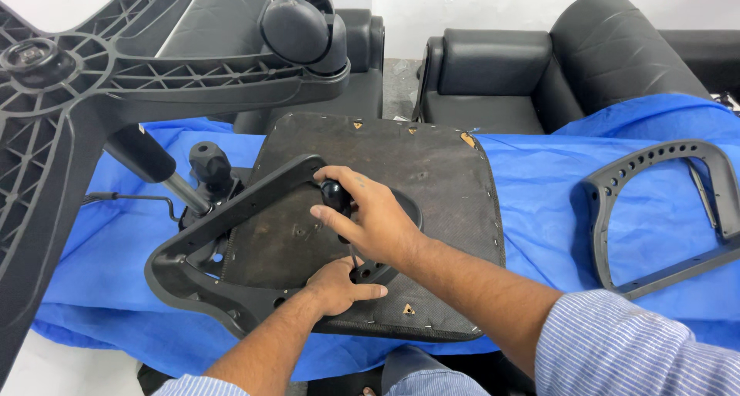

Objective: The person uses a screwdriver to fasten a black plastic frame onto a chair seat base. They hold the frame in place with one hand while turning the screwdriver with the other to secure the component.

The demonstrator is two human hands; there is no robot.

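We see a tabletop covered by a blue cloth [539,180], with black leather sofas [493,80] behind its far edge. Largest on it is an upturned office chair: the black five-arm plastic star base [69,95] looms over the left edge, a black caster wheel [304,26] at one arm's tip. The dark, square fabric-covered seat underside [439,180] lies flat at the middle of the tabletop, reaching its near edge. A black curved plastic armrest bracket [231,226] rests across the seat's left half. By the right edge lies a separate grey perforated plastic backrest frame [640,203], well apart from the seat.

Our right hand [374,219] sits over the seat's middle, its grip wrapped around the black handle of a screwdriver [336,197]; the thin shaft runs down toward the bracket. Our left hand [339,288] lies just below, near the seat's near edge, fingers pressed flat on the bracket by the shaft's tip; its grip pinches nothing we can make out. A black knob lever [208,165] stands left of the bracket.
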